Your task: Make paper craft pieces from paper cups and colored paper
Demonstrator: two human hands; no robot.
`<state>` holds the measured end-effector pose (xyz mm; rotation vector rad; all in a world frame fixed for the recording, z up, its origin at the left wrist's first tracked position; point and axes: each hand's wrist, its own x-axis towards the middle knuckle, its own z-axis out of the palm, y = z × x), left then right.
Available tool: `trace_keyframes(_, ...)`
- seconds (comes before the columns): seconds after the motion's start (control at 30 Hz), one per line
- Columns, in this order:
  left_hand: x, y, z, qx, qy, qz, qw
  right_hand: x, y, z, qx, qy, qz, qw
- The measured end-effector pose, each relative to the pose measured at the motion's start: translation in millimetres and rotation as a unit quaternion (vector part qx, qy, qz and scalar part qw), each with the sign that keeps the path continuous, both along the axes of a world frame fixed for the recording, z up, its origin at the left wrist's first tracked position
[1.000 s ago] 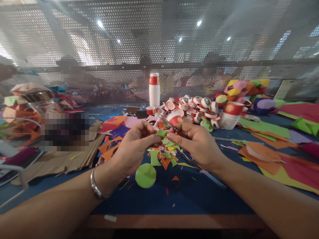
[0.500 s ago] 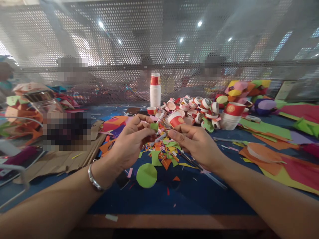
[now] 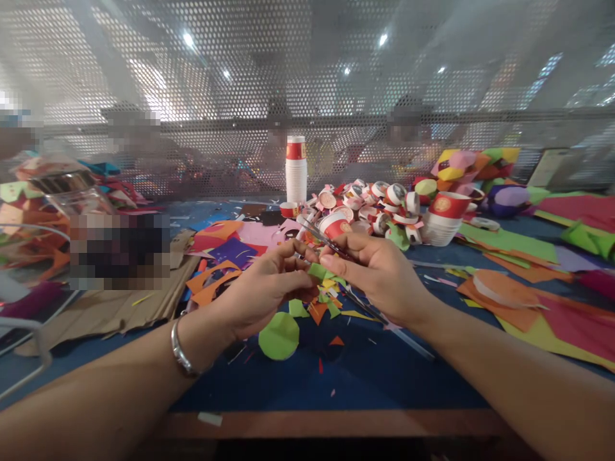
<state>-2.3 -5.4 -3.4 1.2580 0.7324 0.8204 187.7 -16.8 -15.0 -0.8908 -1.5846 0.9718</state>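
Observation:
My left hand (image 3: 273,282), a silver bangle at its wrist, is closed with thumb and fingers pinching a small piece of green paper (image 3: 317,271). Close by on the right, my right hand (image 3: 372,269) is curled round a pair of scissors (image 3: 318,234); their thin metal blades point up and to the left, and the handles are mostly hidden by the fingers. The fingertips of both hands come close together at the green piece. Below them lie a green paper disc (image 3: 279,336) and a heap of coloured paper scraps (image 3: 319,307).
Behind my hands are a tall stack of paper cups (image 3: 296,176), a pile of decorated cup pieces (image 3: 379,202) and a second cup stack (image 3: 444,218). Coloured sheets (image 3: 567,314) lie right, cardboard (image 3: 120,314) left with a jar (image 3: 81,192) behind. A perforated screen (image 3: 336,96) stands at the back.
My left hand has moved right and slightly down with the green paper, bringing it against the right hand's fingertips. The scissors now show more clearly, pointing up-left.

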Motion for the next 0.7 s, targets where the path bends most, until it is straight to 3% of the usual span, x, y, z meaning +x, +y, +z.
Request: trace_keyframes(0.7,0.0,-2.3,0.6,-0.040,-0.040,0.009,0.998,-0.4,-0.8,0.1,-0.010,-0.004,0.030,0.999)
